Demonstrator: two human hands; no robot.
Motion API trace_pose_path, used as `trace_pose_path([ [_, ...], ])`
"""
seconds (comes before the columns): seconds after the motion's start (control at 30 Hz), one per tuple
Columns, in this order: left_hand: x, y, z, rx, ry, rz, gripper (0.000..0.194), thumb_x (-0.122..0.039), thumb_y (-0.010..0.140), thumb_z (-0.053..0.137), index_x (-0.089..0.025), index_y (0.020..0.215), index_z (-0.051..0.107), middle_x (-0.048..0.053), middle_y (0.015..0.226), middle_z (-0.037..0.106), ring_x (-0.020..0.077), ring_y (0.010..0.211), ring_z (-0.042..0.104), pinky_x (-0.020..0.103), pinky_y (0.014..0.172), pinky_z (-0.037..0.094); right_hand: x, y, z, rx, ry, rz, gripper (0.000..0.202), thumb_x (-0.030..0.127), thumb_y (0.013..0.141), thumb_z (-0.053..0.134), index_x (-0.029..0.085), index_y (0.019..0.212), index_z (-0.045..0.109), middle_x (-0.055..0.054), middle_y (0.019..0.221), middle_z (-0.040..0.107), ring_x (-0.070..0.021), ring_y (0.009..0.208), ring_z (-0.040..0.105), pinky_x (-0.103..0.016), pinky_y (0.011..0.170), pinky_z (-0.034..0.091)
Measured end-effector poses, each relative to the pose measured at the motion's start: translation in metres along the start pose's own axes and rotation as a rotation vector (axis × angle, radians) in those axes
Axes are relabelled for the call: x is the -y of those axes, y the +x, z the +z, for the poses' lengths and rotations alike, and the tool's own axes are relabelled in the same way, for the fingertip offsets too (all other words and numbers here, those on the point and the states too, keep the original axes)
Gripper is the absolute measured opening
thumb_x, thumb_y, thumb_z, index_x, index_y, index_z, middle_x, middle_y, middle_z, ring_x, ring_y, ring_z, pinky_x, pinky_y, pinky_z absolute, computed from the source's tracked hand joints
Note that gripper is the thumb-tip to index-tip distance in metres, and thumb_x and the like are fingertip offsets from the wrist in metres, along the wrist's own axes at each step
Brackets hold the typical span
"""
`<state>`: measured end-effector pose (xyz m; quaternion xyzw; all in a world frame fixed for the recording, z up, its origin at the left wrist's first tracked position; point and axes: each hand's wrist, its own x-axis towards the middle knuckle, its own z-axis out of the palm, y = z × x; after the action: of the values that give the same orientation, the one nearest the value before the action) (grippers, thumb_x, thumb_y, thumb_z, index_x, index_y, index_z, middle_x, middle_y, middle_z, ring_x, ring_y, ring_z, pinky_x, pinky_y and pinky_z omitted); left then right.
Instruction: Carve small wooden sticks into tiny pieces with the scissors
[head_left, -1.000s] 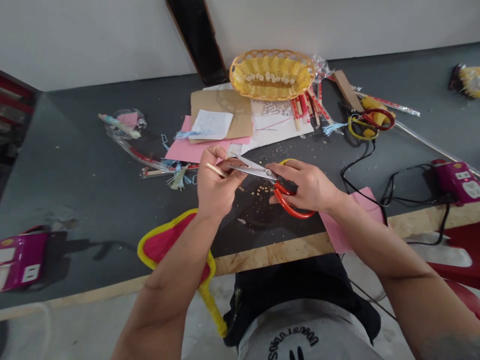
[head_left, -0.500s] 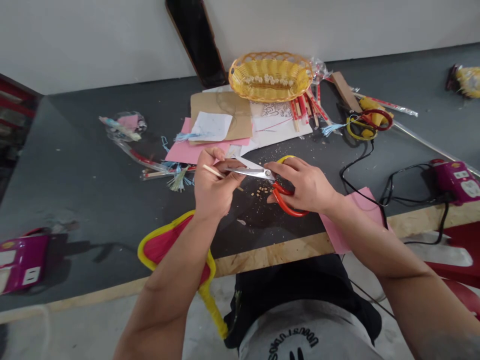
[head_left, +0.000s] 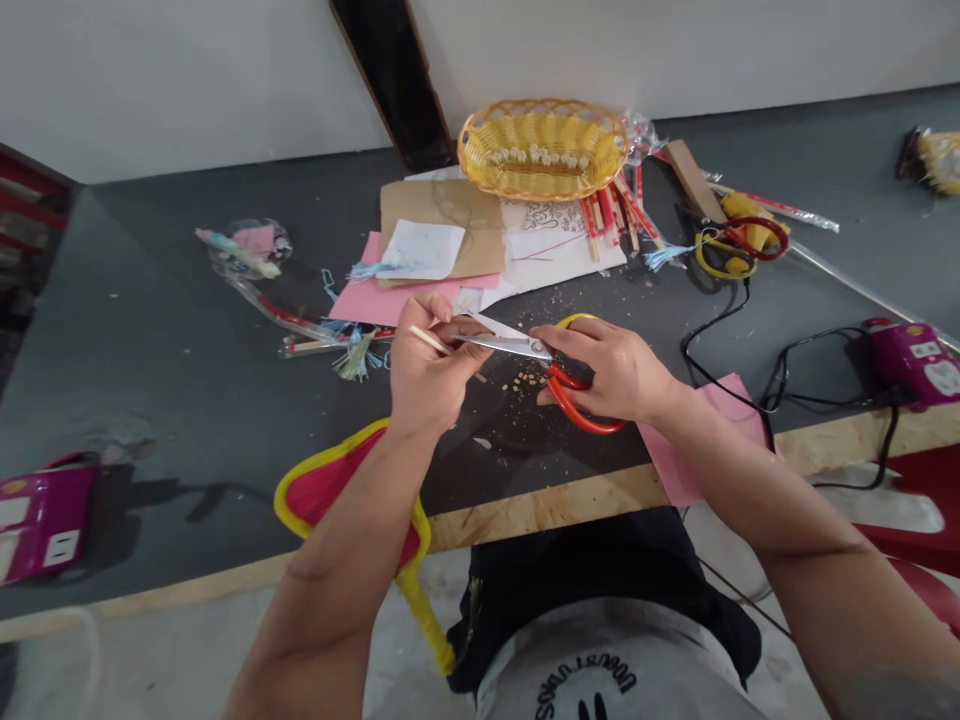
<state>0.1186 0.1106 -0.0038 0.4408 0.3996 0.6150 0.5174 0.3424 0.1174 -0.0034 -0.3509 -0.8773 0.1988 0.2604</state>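
A thin pale wooden stick [head_left: 429, 339] is gripped in my left hand [head_left: 431, 375], its near end poking out past the thumb side. My right hand [head_left: 615, 368] is closed round the red and yellow handles of a pair of scissors [head_left: 517, 343]. The scissor blades are parted and reach across to the fingers of my left hand, which hide part of the stick and the blade tips. Several small pale cut pieces [head_left: 524, 381] lie on the dark table [head_left: 247, 420] below the blades.
Behind my hands are a yellow woven basket [head_left: 544, 150], brown card [head_left: 442, 215], pink paper [head_left: 356, 290] and wrapped sticks [head_left: 611, 215]. Other scissors [head_left: 750, 240] and a cable lie right. Purple boxes stand at left [head_left: 52, 520] and right [head_left: 919, 362]. A red-and-yellow fan shape [head_left: 322, 485] lies under my left forearm.
Both hands keep nearly the same pose, and the scissor blades remain parted. The view has shifted very slightly.
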Motion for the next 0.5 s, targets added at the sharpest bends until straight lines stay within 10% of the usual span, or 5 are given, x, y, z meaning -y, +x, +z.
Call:
trace_pose_path([
  [0.5, -0.0061, 0.0006, 0.0024, -0.015, 0.007, -0.014, 0.056, -0.028, 0.065, 0.092, -0.026, 0.087, 0.041, -0.001, 0.070, 0.076, 0.0125, 0.054, 0.064, 0.020, 0.041, 0.032, -0.0021, 0.0020, 0.0045, -0.154, 0.080, 0.053, 0.068, 0.068, 0.088, 0.060, 0.017, 0.132, 0.059, -0.009, 0.099, 0.067, -0.0206, 0.085, 0.063, -0.035, 0.080, 0.054],
])
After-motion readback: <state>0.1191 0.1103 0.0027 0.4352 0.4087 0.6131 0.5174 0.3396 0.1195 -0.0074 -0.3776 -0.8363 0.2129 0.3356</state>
